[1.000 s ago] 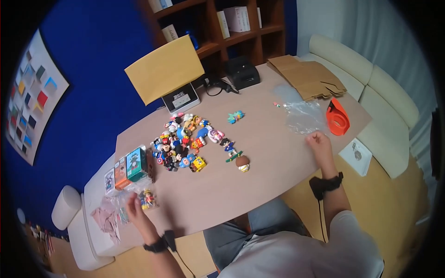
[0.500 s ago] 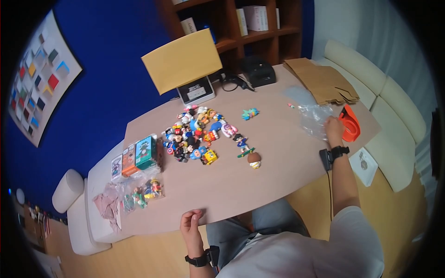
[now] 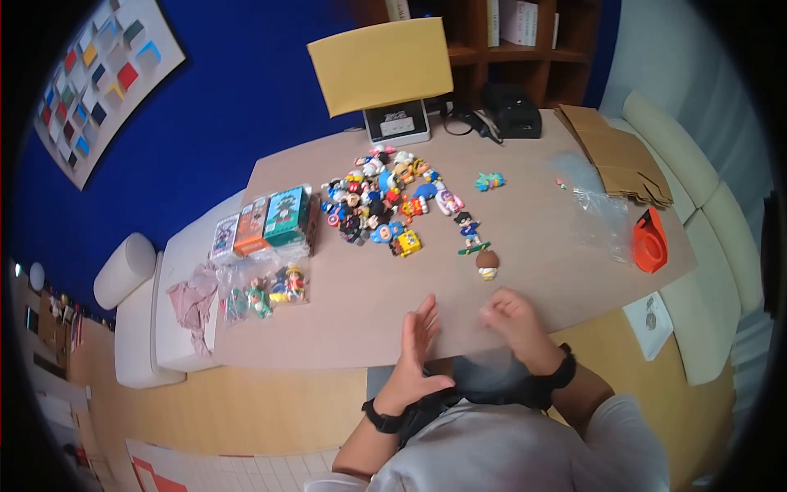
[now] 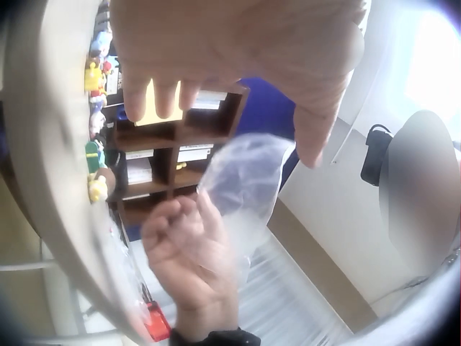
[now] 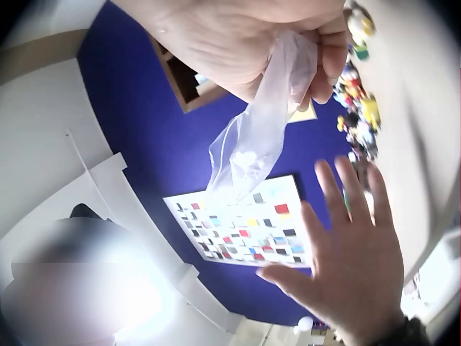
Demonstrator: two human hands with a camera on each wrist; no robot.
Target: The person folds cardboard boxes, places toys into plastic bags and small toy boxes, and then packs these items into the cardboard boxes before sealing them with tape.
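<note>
My right hand [image 3: 522, 328] is raised near the table's front edge, its fingers curled round one end of a small clear plastic bag [image 5: 256, 137]. In the right wrist view the bag hangs from the fingers, thin and crumpled near the grip. Facing it is my left hand [image 3: 414, 357], fingers straight, thumb spread wide, nothing in it. Also in the left wrist view, the bag [image 4: 248, 180] shows between both hands. Just beyond the hands a brown-topped toy figure [image 3: 488, 264] lies near a skateboard figure [image 3: 469, 233]. A heap of small toy figures [image 3: 373, 205] lies farther back.
Toy boxes [image 3: 262, 223] and bagged figures [image 3: 283, 287] sit on the left. More clear plastic bags [image 3: 602, 217], an orange-red holder [image 3: 650, 240] and brown paper bags [image 3: 627, 160] are on the right. A yellow sheet [image 3: 381, 66] covers a screen behind; a black device [image 3: 512, 115] stands beside it.
My right hand has gone to the plastic bags at the right, taken one and come back to the front middle. My left hand has moved from the bagged figures to face it.
</note>
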